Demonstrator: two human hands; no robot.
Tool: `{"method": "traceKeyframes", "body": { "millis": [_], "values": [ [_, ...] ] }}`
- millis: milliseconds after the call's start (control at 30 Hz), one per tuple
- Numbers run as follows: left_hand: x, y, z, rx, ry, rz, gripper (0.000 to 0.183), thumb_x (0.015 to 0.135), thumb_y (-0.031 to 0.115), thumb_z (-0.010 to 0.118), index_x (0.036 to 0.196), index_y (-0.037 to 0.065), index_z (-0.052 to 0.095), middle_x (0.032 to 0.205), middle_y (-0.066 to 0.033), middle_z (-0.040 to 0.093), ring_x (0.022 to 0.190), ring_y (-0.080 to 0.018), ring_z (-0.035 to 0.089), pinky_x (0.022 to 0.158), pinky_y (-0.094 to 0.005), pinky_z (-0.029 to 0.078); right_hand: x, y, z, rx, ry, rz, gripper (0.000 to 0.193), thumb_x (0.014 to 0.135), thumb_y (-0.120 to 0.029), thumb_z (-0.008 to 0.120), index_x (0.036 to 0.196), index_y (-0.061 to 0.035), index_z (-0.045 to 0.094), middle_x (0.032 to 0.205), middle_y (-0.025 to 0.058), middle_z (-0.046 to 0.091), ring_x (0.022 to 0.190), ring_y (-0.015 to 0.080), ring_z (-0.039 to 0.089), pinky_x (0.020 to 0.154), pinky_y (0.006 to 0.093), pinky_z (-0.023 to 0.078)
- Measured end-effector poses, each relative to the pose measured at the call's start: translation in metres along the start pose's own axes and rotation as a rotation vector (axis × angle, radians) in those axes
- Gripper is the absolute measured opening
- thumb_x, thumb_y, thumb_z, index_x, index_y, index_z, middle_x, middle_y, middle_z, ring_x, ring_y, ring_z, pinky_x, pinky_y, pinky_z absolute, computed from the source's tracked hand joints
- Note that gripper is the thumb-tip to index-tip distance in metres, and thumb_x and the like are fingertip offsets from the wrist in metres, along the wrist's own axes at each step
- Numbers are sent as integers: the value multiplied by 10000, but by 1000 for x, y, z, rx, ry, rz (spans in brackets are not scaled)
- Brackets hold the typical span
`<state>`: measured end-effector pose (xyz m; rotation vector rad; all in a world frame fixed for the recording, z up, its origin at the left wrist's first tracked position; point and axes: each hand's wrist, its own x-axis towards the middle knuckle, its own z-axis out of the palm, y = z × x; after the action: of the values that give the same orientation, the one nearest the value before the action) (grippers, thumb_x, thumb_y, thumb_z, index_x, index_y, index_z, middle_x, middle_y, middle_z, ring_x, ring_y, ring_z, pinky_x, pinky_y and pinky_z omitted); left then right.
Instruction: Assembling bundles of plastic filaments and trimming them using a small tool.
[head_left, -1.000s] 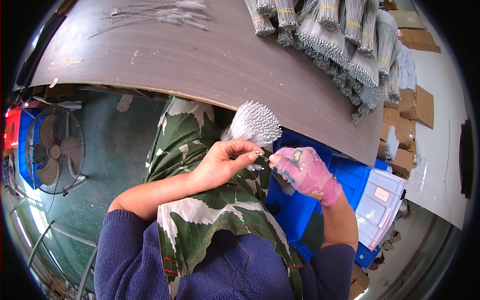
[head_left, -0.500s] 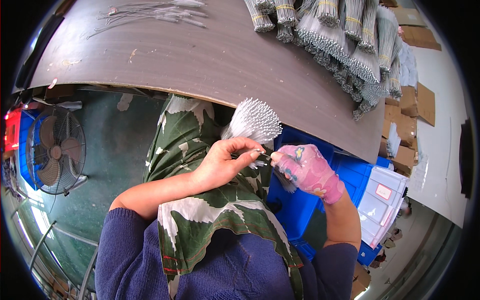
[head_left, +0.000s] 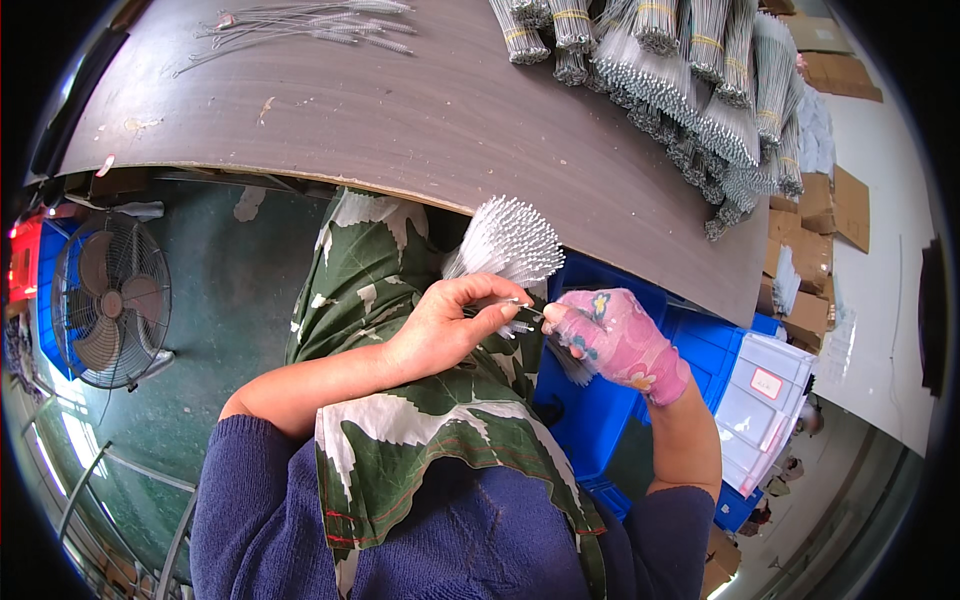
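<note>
Above my lap, a thick bundle of thin wire brushes (head_left: 512, 240) with white bristles and pale tips leans by the table edge. My left hand (head_left: 440, 325) is bare and closed, its thumb and forefinger pinching one end of a thin wire brush (head_left: 534, 310). Opposite it, my right hand (head_left: 625, 345), in a pink flowered glove with bare fingertips, is closed on the same brush's wire. Greyish bristles (head_left: 572, 364) hang below the right hand; whether it holds them is hidden. More bristles show just under my left fingertips.
On the brown table (head_left: 400, 110) lie loose brushes (head_left: 310, 28) at the far left and piled, banded brush bundles (head_left: 690, 90) at the far right. Blue bins (head_left: 590, 430) and a pale crate (head_left: 765, 400) stand right of my lap. A floor fan (head_left: 112, 302) is at left.
Almost nothing differs. Both hands keep their pinch on the brush, with only a very slight shift of the right fingers.
</note>
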<state>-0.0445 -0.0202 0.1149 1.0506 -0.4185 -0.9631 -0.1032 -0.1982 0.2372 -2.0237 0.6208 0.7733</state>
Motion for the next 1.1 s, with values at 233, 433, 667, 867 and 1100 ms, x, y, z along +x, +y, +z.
{"method": "traceKeyframes", "body": {
  "millis": [233, 433, 667, 867, 1100],
  "values": [
    [-1, 1, -1, -16, 3, -28, 149, 899, 78, 576, 1015, 6, 638, 915, -19, 648, 832, -59, 558, 762, -231, 474, 1, -2, 3, 23, 6, -24, 278, 900, -272, 558, 810, -27, 652, 629, -24, 539, 589, 60, 470, 562, 234, 400],
    [-1, -1, 2, 45, 39, -2, 147, 895, 86, 584, 1007, 7, 638, 916, -39, 662, 850, -82, 586, 779, -252, 483, -1, -4, 3, -23, 42, -52, 277, 895, -264, 568, 770, -27, 635, 613, -12, 526, 584, 73, 457, 554, 252, 394],
    [-1, 0, 3, 59, 41, -28, 153, 891, 90, 589, 1008, 5, 639, 917, -47, 662, 858, -86, 587, 790, -255, 479, 0, 1, -1, -7, -6, -24, 303, 899, -289, 563, 783, -23, 650, 609, -18, 522, 593, 59, 468, 545, 243, 397],
    [-1, 4, 2, 53, 21, -51, 163, 889, 100, 594, 1007, -2, 638, 925, -47, 661, 859, -81, 579, 787, -254, 476, 0, 2, -1, 83, -28, 29, 321, 896, -315, 564, 784, -30, 662, 606, -29, 517, 574, 53, 464, 532, 220, 386],
    [-1, 7, -1, 79, -37, -72, 174, 886, 122, 605, 1004, -1, 638, 901, -39, 655, 834, -68, 574, 764, -249, 479, 5, -1, -18, 136, -80, 130, 349, 887, -336, 575, 793, -14, 671, 585, -33, 516, 543, 42, 453, 515, 215, 370]
  ]
}}
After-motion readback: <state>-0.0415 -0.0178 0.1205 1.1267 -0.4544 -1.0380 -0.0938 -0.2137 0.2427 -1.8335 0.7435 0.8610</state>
